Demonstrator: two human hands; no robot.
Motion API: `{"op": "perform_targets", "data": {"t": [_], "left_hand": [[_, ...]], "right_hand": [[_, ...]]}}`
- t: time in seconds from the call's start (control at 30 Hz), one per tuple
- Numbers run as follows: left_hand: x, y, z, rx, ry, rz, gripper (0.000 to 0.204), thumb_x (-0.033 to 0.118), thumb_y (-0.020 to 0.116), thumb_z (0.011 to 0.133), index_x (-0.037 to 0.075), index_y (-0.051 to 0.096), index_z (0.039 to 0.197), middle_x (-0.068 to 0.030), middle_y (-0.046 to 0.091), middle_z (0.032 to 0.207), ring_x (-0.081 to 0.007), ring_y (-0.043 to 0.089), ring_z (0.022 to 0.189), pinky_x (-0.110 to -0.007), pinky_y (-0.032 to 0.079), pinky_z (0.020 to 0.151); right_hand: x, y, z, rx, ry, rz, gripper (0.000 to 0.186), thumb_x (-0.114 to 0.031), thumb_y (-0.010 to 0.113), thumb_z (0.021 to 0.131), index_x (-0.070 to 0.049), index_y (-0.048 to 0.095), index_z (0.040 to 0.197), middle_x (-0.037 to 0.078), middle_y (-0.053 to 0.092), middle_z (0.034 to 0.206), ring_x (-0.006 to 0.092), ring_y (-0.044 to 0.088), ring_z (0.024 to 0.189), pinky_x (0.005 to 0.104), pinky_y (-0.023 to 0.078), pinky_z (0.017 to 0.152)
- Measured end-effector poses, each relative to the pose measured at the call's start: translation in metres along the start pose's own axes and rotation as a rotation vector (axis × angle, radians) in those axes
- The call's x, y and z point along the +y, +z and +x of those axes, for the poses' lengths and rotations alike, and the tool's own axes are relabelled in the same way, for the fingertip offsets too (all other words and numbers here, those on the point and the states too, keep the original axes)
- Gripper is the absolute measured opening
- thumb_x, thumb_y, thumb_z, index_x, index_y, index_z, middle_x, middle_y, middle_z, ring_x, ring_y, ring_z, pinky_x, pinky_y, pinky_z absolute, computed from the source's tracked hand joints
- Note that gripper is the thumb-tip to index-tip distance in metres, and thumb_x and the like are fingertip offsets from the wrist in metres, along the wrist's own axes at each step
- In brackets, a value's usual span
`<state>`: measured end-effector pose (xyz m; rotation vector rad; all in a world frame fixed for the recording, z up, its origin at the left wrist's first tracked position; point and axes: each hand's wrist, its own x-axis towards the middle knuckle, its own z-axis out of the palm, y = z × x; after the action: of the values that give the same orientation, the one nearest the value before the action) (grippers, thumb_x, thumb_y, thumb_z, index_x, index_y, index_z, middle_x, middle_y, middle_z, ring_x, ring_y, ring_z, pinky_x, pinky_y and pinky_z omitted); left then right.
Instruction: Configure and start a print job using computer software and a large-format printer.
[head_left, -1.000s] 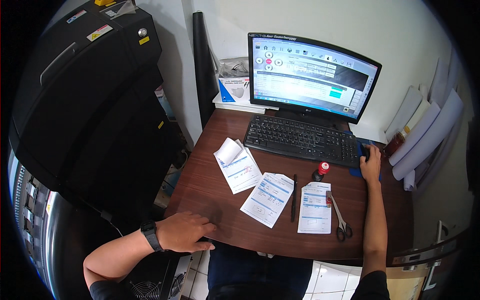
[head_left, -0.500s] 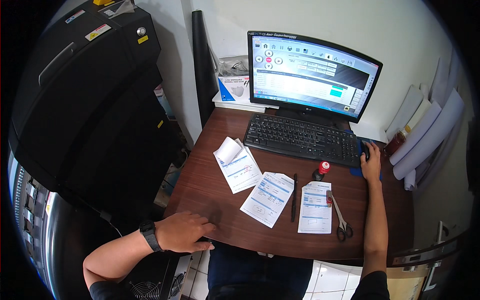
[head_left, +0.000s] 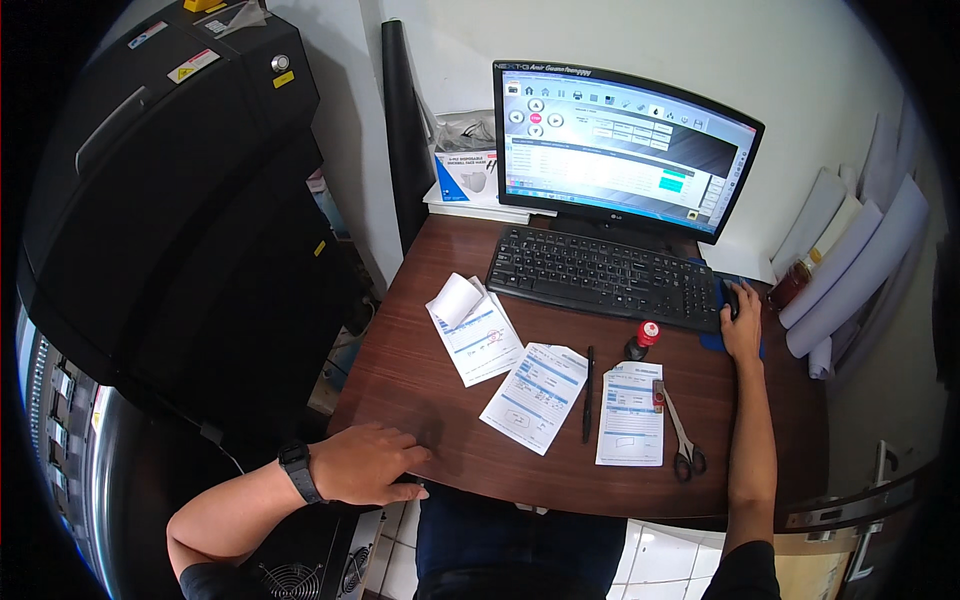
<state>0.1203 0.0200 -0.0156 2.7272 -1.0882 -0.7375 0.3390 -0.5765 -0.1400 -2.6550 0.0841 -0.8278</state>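
My right hand [head_left: 743, 322] rests over a black computer mouse [head_left: 731, 300] on a blue mouse pad [head_left: 712, 342], right of the black keyboard [head_left: 600, 278]. At the desk's near left edge my left hand [head_left: 368, 465], with a black watch [head_left: 299, 472] on its wrist, lies palm down, holding nothing, its fingers apart. Beyond the keyboard stands a lit monitor [head_left: 620, 150] showing a program window with tables and arrow buttons. Between my hands lie printed forms [head_left: 535, 398], a black pen [head_left: 588, 395], another form [head_left: 630, 425], scissors [head_left: 681, 435] and a red-topped stamp [head_left: 648, 335].
A large black machine [head_left: 180, 230] fills the left side beside the brown desk [head_left: 450, 240]. White paper rolls [head_left: 855, 265] lean at the right wall, near a small bottle of dark red liquid [head_left: 793, 282]. A face mask box [head_left: 465, 177] sits on white stacked items left of the monitor.
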Motion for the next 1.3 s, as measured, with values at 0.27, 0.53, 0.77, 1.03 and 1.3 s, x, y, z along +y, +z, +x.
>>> {"op": "perform_targets", "data": {"t": [0.27,0.53,0.77,1.03,1.3], "left_hand": [[0.004,-0.005,0.0,-0.081,-0.042,0.003,0.061,0.053,0.059,0.1,0.002,0.062,0.133,-0.0196,0.069,0.11,-0.0376,0.066,0.104,-0.047,0.051,0.094],[0.006,-0.009,0.003,-0.052,-0.017,-0.032,0.061,0.053,0.061,0.098,0.0,0.064,0.129,-0.0194,0.069,0.107,-0.0378,0.067,0.102,-0.045,0.052,0.09],[0.007,-0.013,0.004,-0.025,0.002,-0.01,0.059,0.051,0.063,0.098,0.0,0.064,0.13,-0.019,0.07,0.102,-0.0368,0.067,0.1,-0.045,0.053,0.088],[0.011,-0.019,0.007,-0.121,-0.077,-0.061,0.061,0.054,0.058,0.099,0.003,0.061,0.133,-0.0166,0.067,0.105,-0.0376,0.065,0.102,-0.046,0.051,0.091],[0.012,-0.02,0.008,-0.097,-0.077,-0.061,0.06,0.053,0.06,0.099,0.002,0.063,0.129,-0.0166,0.067,0.104,-0.0372,0.065,0.1,-0.046,0.052,0.089]], "right_hand": [[0.003,0.003,0.0,0.075,-0.049,0.028,0.053,-0.013,0.062,0.088,-0.004,0.055,0.14,0.021,0.048,0.148,0.0407,0.048,0.134,0.0463,0.041,0.113],[0.012,0.007,0.003,-0.024,0.082,-0.114,0.057,-0.027,0.065,0.092,-0.011,0.054,0.145,0.019,0.048,0.15,0.0382,0.047,0.137,0.0536,0.042,0.108],[0.013,0.007,0.003,0.06,0.068,-0.093,0.051,-0.021,0.064,0.088,-0.008,0.055,0.136,0.016,0.053,0.143,0.0388,0.05,0.131,0.0524,0.043,0.105],[0.015,0.008,0.002,0.086,0.088,-0.062,0.048,-0.018,0.065,0.09,-0.01,0.056,0.137,0.016,0.05,0.147,0.0371,0.05,0.134,0.0512,0.043,0.107],[0.013,0.006,0.003,0.05,0.091,-0.05,0.047,-0.02,0.066,0.093,-0.011,0.059,0.138,0.017,0.05,0.148,0.0369,0.048,0.137,0.0489,0.042,0.11]]}}
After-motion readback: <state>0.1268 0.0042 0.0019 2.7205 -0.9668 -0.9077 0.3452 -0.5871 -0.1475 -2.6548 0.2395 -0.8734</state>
